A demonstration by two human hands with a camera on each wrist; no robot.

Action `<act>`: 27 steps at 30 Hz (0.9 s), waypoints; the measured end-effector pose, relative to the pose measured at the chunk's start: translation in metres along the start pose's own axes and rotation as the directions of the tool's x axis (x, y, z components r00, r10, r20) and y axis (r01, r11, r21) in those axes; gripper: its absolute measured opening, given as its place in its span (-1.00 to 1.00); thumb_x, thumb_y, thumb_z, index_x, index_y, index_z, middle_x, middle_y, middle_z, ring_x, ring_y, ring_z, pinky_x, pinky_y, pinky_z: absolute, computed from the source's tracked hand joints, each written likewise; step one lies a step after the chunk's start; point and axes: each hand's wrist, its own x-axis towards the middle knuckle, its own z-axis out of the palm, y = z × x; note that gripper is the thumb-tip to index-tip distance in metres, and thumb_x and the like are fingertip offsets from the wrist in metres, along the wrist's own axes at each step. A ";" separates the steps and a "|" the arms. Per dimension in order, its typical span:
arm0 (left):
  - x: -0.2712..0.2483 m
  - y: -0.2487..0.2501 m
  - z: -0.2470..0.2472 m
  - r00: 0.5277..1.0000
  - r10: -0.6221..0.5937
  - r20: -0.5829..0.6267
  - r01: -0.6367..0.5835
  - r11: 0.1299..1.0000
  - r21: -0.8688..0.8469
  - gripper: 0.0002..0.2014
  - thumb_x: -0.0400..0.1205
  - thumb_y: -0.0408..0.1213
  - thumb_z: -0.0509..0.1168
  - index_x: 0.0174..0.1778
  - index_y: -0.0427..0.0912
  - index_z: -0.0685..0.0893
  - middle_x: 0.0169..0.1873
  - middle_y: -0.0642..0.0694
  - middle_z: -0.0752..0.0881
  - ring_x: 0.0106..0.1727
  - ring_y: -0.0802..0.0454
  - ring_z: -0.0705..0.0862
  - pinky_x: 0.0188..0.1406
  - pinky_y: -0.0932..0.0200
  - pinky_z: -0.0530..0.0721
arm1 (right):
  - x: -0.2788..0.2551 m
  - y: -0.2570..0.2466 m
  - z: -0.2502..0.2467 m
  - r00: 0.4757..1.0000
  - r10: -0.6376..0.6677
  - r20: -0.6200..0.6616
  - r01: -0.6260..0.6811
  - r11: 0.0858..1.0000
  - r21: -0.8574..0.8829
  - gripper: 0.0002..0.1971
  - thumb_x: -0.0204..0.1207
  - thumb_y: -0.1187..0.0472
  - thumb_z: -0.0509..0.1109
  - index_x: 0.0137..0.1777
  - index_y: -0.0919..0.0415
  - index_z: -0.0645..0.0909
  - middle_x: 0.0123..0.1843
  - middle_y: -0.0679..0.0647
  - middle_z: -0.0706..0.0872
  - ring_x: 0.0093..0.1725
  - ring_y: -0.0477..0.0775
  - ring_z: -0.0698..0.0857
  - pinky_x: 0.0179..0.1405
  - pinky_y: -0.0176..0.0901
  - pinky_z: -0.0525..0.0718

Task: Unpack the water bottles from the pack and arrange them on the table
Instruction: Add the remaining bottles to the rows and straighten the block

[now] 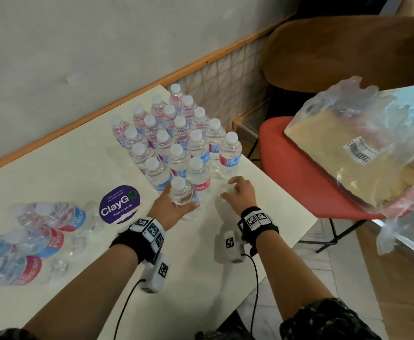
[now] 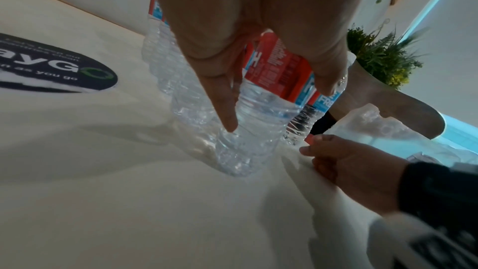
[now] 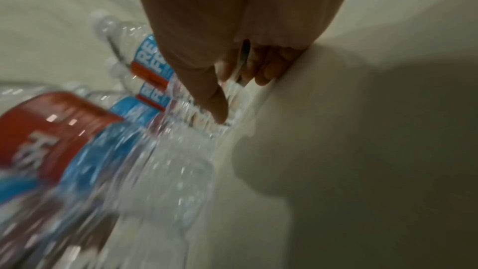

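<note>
Several upright water bottles (image 1: 179, 133) with red-and-blue labels stand grouped at the table's far right. My left hand (image 1: 176, 207) grips one more bottle (image 1: 182, 195) around its body, upright at the near edge of that group; in the left wrist view its base (image 2: 240, 161) is at the tabletop, with my thumb (image 2: 222, 105) along it. My right hand (image 1: 233, 190) hovers just right of it with loosely curled fingers, holding nothing. The torn pack (image 1: 36, 239) with several bottles lying flat is at the near left.
A purple round ClayGO sticker (image 1: 120, 204) lies on the white table (image 1: 201, 253). The table's right edge (image 1: 286, 192) runs close to my right hand. Beyond it, a red chair (image 1: 286, 163) carries a cardboard tray in loose plastic wrap (image 1: 348, 153).
</note>
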 end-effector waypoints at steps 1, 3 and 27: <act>-0.001 0.001 0.001 1.000 -0.004 -0.005 0.004 1.000 -0.005 -0.14 0.25 0.06 0.60 0.45 0.04 0.40 0.27 0.05 0.65 0.27 0.08 0.62 0.36 0.11 0.51 | -0.005 -0.004 0.003 0.996 -0.047 0.070 0.052 0.995 -0.084 -0.57 0.26 0.11 0.58 0.14 -0.03 0.57 0.03 -0.01 0.51 0.06 0.08 0.59 0.16 0.03 0.57; -0.003 0.005 0.002 1.000 -0.001 -0.011 0.000 1.000 -0.028 -0.27 0.39 -0.19 0.58 0.45 -0.09 0.41 0.24 -0.02 0.66 0.20 0.11 0.63 0.28 0.18 0.53 | -0.012 -0.013 0.010 0.977 -0.108 0.182 0.134 0.981 -0.137 -0.43 0.25 0.02 0.58 0.29 -0.14 0.53 0.16 -0.04 0.57 0.17 0.07 0.61 0.22 0.06 0.56; -0.002 0.007 -0.003 0.999 -0.029 0.028 0.030 0.999 -0.032 -0.23 0.38 -0.20 0.58 0.47 -0.10 0.38 0.26 -0.05 0.67 0.27 0.03 0.64 0.39 -0.10 0.56 | -0.030 -0.020 0.020 0.981 -0.114 0.155 0.133 0.985 -0.113 -0.24 0.39 -0.12 0.50 0.56 -0.02 0.29 0.38 0.13 0.45 0.35 0.21 0.39 0.42 0.03 0.38</act>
